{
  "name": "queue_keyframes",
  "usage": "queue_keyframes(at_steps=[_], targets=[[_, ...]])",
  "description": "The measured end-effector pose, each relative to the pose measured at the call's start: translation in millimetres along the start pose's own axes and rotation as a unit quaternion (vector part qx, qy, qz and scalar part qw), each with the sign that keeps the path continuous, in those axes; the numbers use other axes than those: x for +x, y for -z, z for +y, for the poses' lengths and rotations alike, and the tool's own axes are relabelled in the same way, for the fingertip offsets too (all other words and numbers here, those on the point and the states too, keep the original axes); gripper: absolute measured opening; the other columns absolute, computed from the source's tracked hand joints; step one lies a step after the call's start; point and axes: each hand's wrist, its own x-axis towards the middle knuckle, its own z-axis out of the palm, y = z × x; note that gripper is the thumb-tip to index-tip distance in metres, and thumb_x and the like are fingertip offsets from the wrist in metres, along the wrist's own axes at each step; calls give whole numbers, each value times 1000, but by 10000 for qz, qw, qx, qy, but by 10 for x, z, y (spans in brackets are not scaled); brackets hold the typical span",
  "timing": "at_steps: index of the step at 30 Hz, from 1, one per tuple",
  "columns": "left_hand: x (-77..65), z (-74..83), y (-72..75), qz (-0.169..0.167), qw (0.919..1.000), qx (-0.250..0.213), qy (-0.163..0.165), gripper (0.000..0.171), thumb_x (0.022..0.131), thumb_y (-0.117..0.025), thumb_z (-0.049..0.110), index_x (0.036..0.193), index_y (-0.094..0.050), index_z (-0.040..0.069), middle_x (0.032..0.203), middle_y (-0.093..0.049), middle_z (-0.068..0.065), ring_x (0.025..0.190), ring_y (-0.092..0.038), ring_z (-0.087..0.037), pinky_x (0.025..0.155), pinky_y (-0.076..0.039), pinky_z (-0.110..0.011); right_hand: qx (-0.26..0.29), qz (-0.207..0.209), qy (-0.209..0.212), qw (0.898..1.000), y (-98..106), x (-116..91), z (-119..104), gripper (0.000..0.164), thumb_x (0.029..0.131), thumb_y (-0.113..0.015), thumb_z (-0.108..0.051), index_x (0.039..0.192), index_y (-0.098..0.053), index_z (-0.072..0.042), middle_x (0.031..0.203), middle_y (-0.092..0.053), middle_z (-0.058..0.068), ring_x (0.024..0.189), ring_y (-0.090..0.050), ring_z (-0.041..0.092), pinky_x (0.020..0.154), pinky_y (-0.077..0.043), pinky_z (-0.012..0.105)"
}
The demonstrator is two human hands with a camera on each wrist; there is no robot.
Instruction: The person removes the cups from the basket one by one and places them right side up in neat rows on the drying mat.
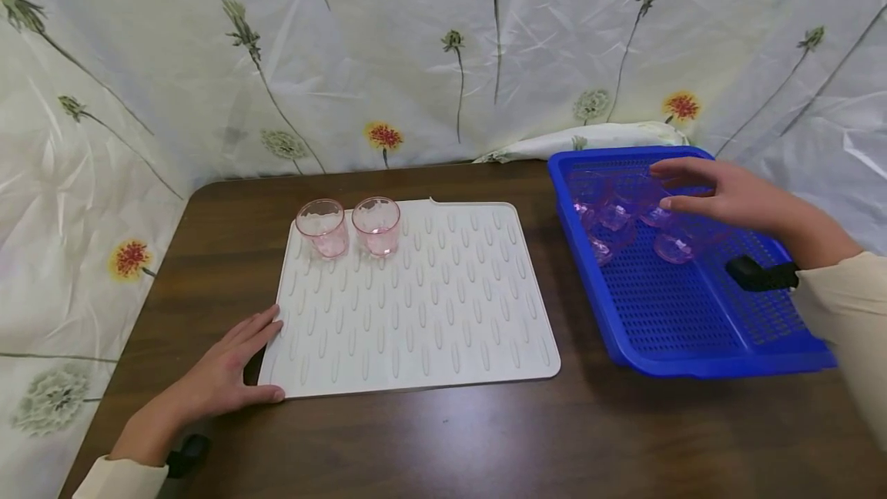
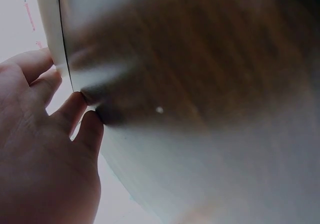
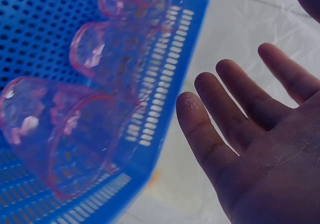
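Observation:
A white ridged drying mat (image 1: 416, 329) lies on the table, with two clear pink glasses (image 1: 326, 233) standing upright side by side at its back left corner. My left hand (image 1: 225, 368) rests at the mat's left edge, fingers stretched out and touching it; the left wrist view shows the fingertips along that edge. Over the back of a blue plastic basket (image 1: 721, 366) is my right hand (image 1: 734, 195), its fingers extended and holding nothing. Several more pink glasses (image 3: 90, 51) sit inside the basket, some tipped on their sides. They are apart from the right fingers in the right wrist view.
The dark wooden table (image 1: 443, 437) carries both the mat and the basket, which stands at the right. Behind and at the sides hangs a flower-printed cloth (image 1: 388, 60). A fold of it bunches at the table's back edge beside the basket.

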Motion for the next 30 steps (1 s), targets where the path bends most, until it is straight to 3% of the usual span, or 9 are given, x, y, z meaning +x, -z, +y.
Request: queue_keyframes(at_steps=[6,15,22,25,28,30], targets=[[5,7,1,19,10000,31,-65,98,73,-82,52,148,-43,1,160,-31,-20,142,-30,-49,108,-33,-68,-108,80,-79,9999,-72,-76,109,57,95,-67,-27,146,-47,-11,141,-55,21,97,-38,-31,78,-34,0],[-8,-10,4,100,9997,115,-190,99,72,-83,50,147,-43,1,160,-32,-20,141,-32,-48,106,-35,-67,21,-203,-169,9996,-157,-59,108,59,97,-64,-30,148,-44,-10,145,-54,20,102,-45,-23,79,-39,5],[-12,-23,17,73,9998,98,-177,99,71,-83,50,148,-43,2,160,-32,-19,141,-32,-49,106,-35,-67,232,-482,48,9986,-258,23,85,57,95,-67,-20,145,-46,-3,143,-55,23,104,-52,-18,80,-47,9],[-10,-8,21,46,9999,69,-143,98,72,-83,51,148,-43,2,160,-32,-19,141,-32,-49,107,-35,-67,185,-578,51,9981,-297,45,74,59,95,-67,-21,146,-43,-3,145,-52,24,116,-62,6,82,-50,16],[-9,4,23,16,9999,59,-97,99,72,-83,51,148,-43,2,160,-31,-19,141,-31,-49,107,-34,-67,202,-632,-2,9978,-334,75,58,64,95,-66,-24,149,-39,-3,150,-46,25,127,-55,39,91,-55,37],[-5,5,24,-6,10000,57,-80,99,72,-82,51,148,-43,3,160,-31,-19,142,-31,-49,107,-34,-68,243,-655,-33,9976,-362,93,55,67,95,-66,-25,150,-36,-3,151,-42,27,129,-51,47,95,-53,52]])
